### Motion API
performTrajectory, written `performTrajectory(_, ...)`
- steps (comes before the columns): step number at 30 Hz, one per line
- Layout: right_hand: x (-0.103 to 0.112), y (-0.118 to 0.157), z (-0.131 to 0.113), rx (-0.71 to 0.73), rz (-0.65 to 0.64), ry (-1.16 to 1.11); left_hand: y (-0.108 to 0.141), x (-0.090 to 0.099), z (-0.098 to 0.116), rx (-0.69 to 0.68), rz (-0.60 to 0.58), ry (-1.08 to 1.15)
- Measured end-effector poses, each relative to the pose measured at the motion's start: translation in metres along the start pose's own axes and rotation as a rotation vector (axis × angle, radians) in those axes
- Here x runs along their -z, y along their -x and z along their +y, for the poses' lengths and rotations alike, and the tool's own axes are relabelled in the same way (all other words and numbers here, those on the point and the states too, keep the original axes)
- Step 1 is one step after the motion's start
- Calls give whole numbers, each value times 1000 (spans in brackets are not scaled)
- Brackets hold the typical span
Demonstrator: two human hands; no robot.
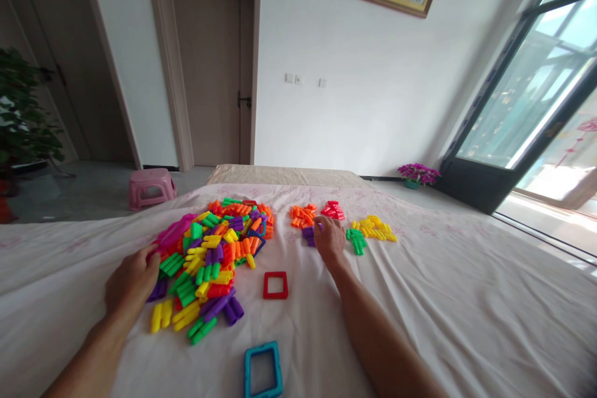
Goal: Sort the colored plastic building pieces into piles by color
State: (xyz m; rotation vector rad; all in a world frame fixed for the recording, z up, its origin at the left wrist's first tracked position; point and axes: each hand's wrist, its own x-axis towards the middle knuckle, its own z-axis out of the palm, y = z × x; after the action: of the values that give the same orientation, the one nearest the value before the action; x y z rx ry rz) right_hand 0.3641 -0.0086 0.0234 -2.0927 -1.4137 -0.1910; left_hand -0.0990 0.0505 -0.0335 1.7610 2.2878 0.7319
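Observation:
A large mixed heap of coloured plastic pieces (205, 261) lies on the left of the cloth. My left hand (133, 277) is at the heap's left edge, its fingertips against a magenta piece (175, 233). Over the small purple group (308, 236) is my right hand (329, 236), fingers closed on a purple piece that barely shows between them. Around that hand lie an orange group (303, 216), a pink-red group (333, 209), a green group (357, 241) and a yellow group (374, 228).
A red square frame (275, 285) and a blue square frame (263, 370) lie nearer on the cloth (457, 298). Beyond the table are a pink stool (152, 188), a door, a potted plant at left and magenta flowers (418, 174) at right.

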Motion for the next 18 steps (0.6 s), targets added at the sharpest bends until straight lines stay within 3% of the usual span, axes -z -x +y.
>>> performTrajectory(4, -2, 11, -23, 222, -32, -135, 0, 0, 0, -12, 7, 11)
performTrajectory(10, 6, 51, -79, 653, -300, -304, 0, -1, 1, 2, 18, -7)
performTrajectory(15, 10, 89, -109, 764, -514, -170, -1, -3, -2, -4, 32, -1)
performTrajectory(18, 9, 105, -117, 799, -541, -89, -2, -4, -3, -4, 29, 2)
